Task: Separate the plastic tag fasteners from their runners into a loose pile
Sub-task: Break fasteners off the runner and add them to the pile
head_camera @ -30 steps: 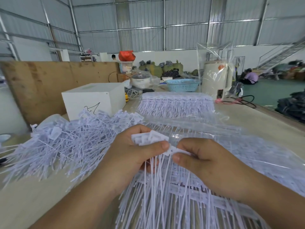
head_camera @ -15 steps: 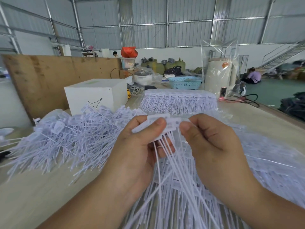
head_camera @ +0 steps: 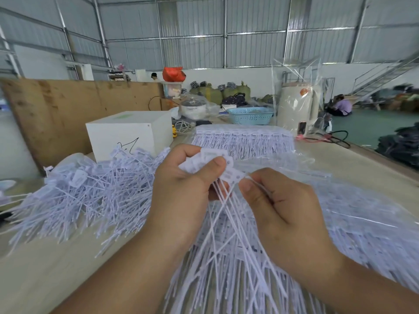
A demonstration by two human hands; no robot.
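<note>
Spanning the whole foreground: wooden counter (head_camera: 45, 279). Loose pile (head_camera: 86, 196) of separated white tag fasteners sits at 9 o'clock on it, spread wide and tangled. Unseparated fastener strips (head_camera: 374, 234) lie under clear plastic from 3 to 6 o'clock, partly below the hands. Another neat stack of strips (head_camera: 244, 139) sits at 12 o'clock, just beyond the hands. White box (head_camera: 129, 132) at 11 o'clock, behind the pile. Blue basket (head_camera: 251, 115) further back at 12.

Left hand (head_camera: 183, 196), centre frame: fingers curled, thumb pressing a bunch of fasteners (head_camera: 210, 162) by their flat heads; their thin tails hang down toward 6 o'clock. Right hand (head_camera: 283, 205), just beside it at 3 o'clock: thumb and fingers pinching a thin strand at the bunch's right end.
</note>
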